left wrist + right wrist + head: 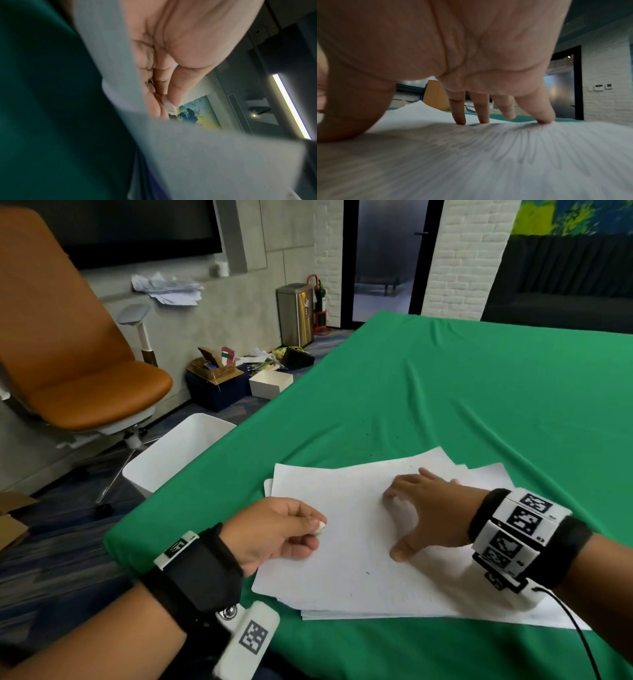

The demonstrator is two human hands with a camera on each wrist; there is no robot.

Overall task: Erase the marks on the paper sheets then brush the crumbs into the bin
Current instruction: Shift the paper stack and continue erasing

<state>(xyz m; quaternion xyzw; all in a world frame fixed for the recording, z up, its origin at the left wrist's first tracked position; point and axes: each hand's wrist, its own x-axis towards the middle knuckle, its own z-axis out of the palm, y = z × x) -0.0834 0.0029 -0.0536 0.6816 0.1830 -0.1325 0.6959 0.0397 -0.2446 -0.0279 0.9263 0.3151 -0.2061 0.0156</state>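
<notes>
Left hand [274,530] pinching what looks like a white eraser [320,528], right hand [423,513] – fingers spread – pressing paper sheets [342,570]

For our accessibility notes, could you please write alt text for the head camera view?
A person's left hand pinches a small white eraser over a stack of paper sheets on a green table, while the right hand presses spread fingers on the top sheet. A white bin stands beside the table.

Office meeting room: wall screen [130,227], orange swivel chair [68,350], glass door [383,258], green-clothed table [445,392].
</notes>
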